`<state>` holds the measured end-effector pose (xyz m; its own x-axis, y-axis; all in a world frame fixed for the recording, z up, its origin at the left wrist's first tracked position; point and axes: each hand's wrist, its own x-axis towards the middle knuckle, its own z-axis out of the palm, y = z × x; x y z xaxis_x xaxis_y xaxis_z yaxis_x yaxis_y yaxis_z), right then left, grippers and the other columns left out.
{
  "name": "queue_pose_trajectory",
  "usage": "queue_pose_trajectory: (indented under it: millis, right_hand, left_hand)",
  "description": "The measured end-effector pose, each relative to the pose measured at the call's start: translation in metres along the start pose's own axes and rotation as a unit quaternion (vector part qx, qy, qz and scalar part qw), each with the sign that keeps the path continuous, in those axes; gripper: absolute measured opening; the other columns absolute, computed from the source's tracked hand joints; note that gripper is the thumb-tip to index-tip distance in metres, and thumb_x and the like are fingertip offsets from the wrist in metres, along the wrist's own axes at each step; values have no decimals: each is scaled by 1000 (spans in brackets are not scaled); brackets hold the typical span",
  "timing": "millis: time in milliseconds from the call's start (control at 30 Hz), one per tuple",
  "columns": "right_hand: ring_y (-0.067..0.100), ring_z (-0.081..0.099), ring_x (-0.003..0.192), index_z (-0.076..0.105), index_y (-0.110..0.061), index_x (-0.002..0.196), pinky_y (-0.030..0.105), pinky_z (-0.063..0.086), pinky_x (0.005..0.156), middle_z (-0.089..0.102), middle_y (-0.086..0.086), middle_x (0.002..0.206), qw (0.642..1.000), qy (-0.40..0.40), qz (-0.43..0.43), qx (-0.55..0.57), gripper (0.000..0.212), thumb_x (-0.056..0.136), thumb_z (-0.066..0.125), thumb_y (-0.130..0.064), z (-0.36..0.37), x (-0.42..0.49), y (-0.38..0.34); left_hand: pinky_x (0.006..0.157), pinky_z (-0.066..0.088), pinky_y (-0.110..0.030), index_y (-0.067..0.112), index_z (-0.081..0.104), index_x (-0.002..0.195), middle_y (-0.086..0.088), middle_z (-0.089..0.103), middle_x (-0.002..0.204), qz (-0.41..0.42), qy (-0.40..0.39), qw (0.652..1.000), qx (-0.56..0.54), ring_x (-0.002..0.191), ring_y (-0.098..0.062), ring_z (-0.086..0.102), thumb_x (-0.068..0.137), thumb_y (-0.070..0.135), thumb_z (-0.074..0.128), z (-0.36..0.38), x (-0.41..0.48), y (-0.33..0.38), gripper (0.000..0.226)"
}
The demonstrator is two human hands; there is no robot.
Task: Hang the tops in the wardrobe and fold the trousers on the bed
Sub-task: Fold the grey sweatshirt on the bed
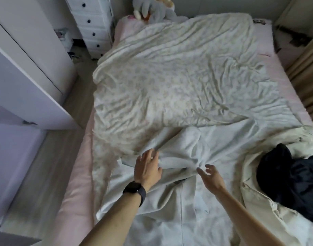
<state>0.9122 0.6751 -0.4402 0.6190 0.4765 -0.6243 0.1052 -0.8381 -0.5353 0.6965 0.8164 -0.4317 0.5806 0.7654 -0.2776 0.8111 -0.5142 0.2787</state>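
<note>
A pale off-white garment (pixel 180 157), likely trousers, lies rumpled on the near part of the bed (pixel 76 176). My left hand (pixel 147 167), with a dark watch on the wrist, rests flat on the garment's left side, fingers spread. My right hand (pixel 212 176) hovers just right of the bunched middle, fingers apart and holding nothing. A black garment (pixel 286 173) lies in a heap at the bed's right edge, on a beige garment (pixel 258 197).
A patterned cream duvet (pixel 178 77) covers the far bed. A white wardrobe with an open door (pixel 28 82) stands at left. A white drawer unit (pixel 91 23) stands at the back. A soft toy (pixel 152 9) sits at the bed's head. Curtains (pixel 306 68) hang at right.
</note>
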Motion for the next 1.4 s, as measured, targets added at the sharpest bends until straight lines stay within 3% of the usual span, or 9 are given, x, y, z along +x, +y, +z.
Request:
queue_pose_trajectory:
  millis: [167,333,500,600,767,1000,1100,1233,1400]
  right_hand:
    - [31,56,126,28,-11,155,37,48,98,49,14,148,991,-24,75,105,91,88,69,-58,15,49,-22]
    - [27,59,66,67,2,101,30,45,57,64,12,78,975,48,101,194,38,77,71,-26,18,86,-64]
    - [18,71,101,69,-22,115,28,52,77,74,-3,110,908,-222,-121,334,23,96,61,-11,18,70,-178]
    - [23,74,97,73,-17,117,30,52,80,76,2,112,919,-252,-162,254,24,96,61,-15,19,71,-198]
    - [18,72,91,75,-19,107,31,52,76,77,-3,103,986,-53,-160,-11,18,95,63,-26,47,115,-153]
    - [25,48,132,45,-28,147,39,46,100,44,-3,153,921,-16,-245,-301,54,97,55,-45,82,157,-149]
    - [25,12,152,15,-30,160,47,22,118,23,-4,165,876,-57,-257,-405,75,97,49,-54,100,177,-171]
    - [28,41,137,52,-31,138,48,24,110,60,4,134,845,-122,-190,-484,63,84,61,-61,105,183,-180]
    - [25,59,102,63,-40,94,42,42,97,67,-5,100,914,-103,-240,-311,17,87,60,-55,47,132,-190]
  left_hand:
    - [111,31,-43,24,56,133,1,59,134,1,-88,989,117,127,-23,49,99,36,53,22,47,6,37]
    - [74,43,-34,26,62,117,-3,72,109,-65,5,998,3,100,-29,67,104,42,45,11,49,-14,27]
    - [78,43,-36,10,62,113,-19,67,119,-342,74,906,-237,108,-39,61,104,36,46,-13,65,-91,31]
    - [83,46,-37,5,60,118,-19,67,122,-401,26,882,-245,109,-39,62,100,33,48,-16,65,-137,36]
    - [87,46,-31,16,49,135,-4,61,125,-358,-28,870,-339,106,-24,59,94,47,65,0,62,-148,54]
    - [90,54,-33,15,57,121,6,67,112,-369,-1,831,-416,99,-14,65,65,69,81,23,69,-156,81]
    - [84,56,-31,24,67,87,11,71,85,-378,-21,828,-414,84,-11,68,78,46,81,21,64,-160,28]
    - [66,48,-26,13,67,68,4,70,65,-328,-8,854,-404,74,-19,71,75,40,76,2,54,-160,30]
    - [79,49,-32,38,60,87,16,64,79,-277,88,902,-320,84,-17,64,88,40,72,-50,27,-148,12]
